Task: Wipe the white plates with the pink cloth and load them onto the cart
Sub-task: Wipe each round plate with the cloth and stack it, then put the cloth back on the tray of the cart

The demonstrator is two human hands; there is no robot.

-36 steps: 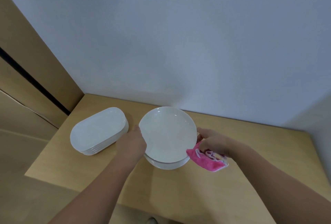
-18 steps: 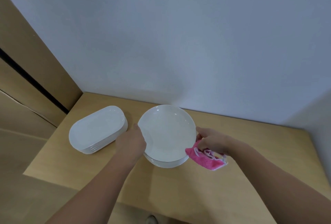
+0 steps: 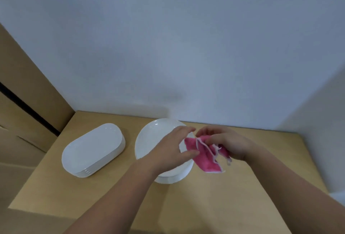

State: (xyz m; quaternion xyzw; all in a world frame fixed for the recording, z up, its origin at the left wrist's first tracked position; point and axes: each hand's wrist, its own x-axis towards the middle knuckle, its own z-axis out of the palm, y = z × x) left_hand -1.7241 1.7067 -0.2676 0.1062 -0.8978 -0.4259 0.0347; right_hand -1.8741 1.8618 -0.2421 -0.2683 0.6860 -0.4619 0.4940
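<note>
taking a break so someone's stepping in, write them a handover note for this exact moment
Left hand: open, fingers straight over the round plate stack, thumb at the pink cloth.
Right hand: pinches the cloth.
Oval plate stack sits left of the round one on the table.
Done: nothing visibly loaded; cart out of view.
Left: wipe both stacks, load them.

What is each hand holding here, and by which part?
Right hand pinches the pink cloth at its bunched upper part; the rest hangs. Left hand, fingers straight, is at the cloth's edge, gripping nothing.
</note>
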